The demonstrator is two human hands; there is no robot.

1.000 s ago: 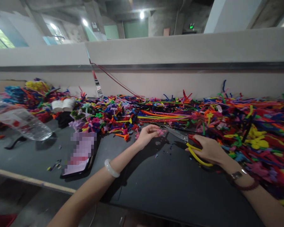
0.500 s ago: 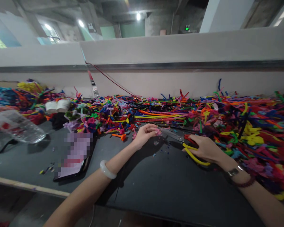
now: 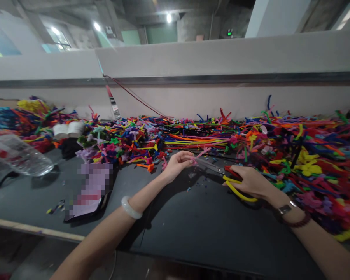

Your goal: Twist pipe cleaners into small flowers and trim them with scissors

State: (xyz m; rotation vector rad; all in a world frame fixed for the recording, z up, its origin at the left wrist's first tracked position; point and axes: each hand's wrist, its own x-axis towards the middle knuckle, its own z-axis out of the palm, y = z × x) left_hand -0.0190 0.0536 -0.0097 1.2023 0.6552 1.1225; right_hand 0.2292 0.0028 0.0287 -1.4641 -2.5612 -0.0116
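Note:
Pinched between the thumb and fingers of my left hand [image 3: 177, 165] is a pink pipe cleaner [image 3: 204, 152], one end of it sticking up to the right. My right hand [image 3: 251, 182] grips a pair of scissors [image 3: 239, 191] by yellow and red handles. The metal blades reach left to the pink piece, close to my left fingertips; whether they are parted is hard to make out. Behind both hands lies a bundle of long straight pipe cleaners [image 3: 198, 142]. Small coloured scraps are scattered on the dark table [image 3: 210, 229] below the blades.
Heaps of pipe cleaners and fuzzy flowers [image 3: 309, 163] line the back and right of the table. On the left are a clear plastic bottle [image 3: 26, 157], two white rolls [image 3: 68, 130] and a phone [image 3: 90, 192]. A low white wall [image 3: 210, 99] stands behind.
A pink pipe cleaner end now shows above the scissor blades, where only a small pink bit showed at my left fingertips. Both hands stay nearly in place; the view shifts slightly.

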